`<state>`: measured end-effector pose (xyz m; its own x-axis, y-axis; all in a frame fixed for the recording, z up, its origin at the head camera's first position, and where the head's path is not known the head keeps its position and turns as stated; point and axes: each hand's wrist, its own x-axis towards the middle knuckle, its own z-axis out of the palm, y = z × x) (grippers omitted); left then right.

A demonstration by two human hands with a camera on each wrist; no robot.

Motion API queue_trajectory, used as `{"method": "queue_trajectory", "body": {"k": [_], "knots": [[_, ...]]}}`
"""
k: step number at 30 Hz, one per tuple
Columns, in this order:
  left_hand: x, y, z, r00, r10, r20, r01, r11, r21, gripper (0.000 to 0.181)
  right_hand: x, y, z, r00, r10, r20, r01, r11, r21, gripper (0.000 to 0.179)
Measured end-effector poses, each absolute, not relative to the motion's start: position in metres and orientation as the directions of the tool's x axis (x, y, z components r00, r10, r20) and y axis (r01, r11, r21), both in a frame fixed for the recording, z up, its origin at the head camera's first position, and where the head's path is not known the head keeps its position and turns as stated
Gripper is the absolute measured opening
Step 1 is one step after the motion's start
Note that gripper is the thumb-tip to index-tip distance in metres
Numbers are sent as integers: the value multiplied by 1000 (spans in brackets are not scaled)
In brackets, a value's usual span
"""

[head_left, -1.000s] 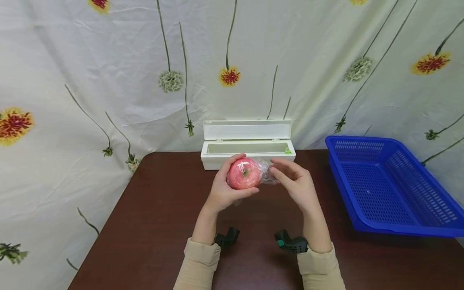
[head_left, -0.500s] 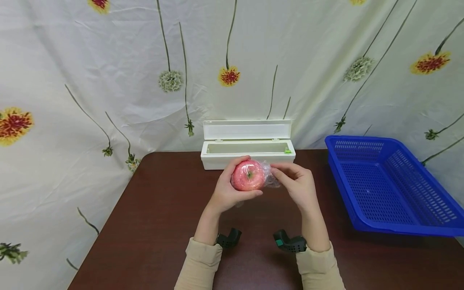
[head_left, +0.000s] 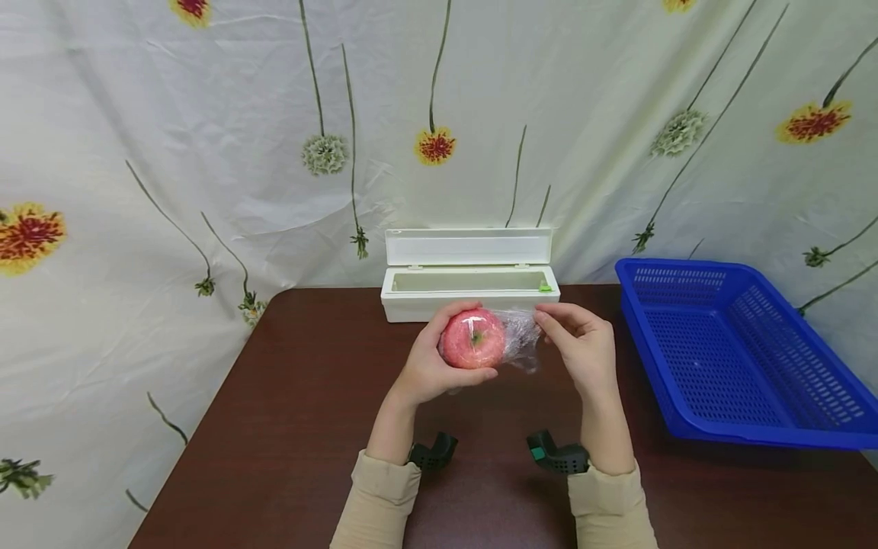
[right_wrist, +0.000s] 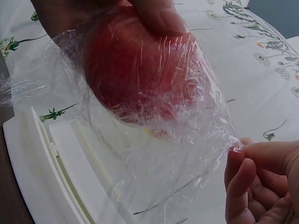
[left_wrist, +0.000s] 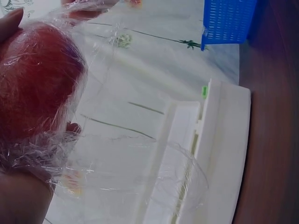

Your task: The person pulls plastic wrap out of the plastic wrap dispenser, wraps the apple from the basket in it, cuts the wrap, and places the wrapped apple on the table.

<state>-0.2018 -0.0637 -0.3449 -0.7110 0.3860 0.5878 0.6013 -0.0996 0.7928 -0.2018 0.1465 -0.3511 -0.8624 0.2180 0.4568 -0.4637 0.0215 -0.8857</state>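
My left hand (head_left: 428, 366) grips a red apple (head_left: 473, 338) above the table, thumb below and fingers over the top. Clear plastic wrap (head_left: 521, 334) covers the apple, and a loose length of it stretches off to the right. Its end is pinched between the thumb and forefinger of my right hand (head_left: 583, 347). In the right wrist view the wrap (right_wrist: 187, 154) fans out thin and creased from the apple (right_wrist: 140, 65) to those fingertips. A further loose flap of wrap (left_wrist: 182, 172) hangs out in the left wrist view.
Behind the hands stands a long white box (head_left: 469, 306) with its lid (head_left: 469, 247) raised and a small green piece (head_left: 545, 287) at its right end. A blue plastic basket (head_left: 727, 366) sits at the right of the dark brown table (head_left: 274, 427). A flowered cloth (head_left: 261, 114) hangs behind.
My right hand has moved right, drawing the pinched wrap out longer from the apple. The left hand and the apple have shifted slightly right and down.
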Motion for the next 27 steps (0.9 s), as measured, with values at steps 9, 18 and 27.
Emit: {"method": "queue_trajectory", "body": {"k": [9, 18, 27], "knots": [[-198, -66, -341, -687, 431, 585, 592, -135, 794, 78, -203, 158, -353, -851, 217, 479, -499, -46, -866, 17], [-197, -68, -340, -693, 462, 553, 556, -145, 818, 76, -202, 164, -352, -856, 207, 474, -492, -41, -870, 18], [-206, -67, -354, -735, 442, 514, 531, -95, 842, 77, -202, 162, -353, -877, 157, 454, -459, 4, -889, 20]]}}
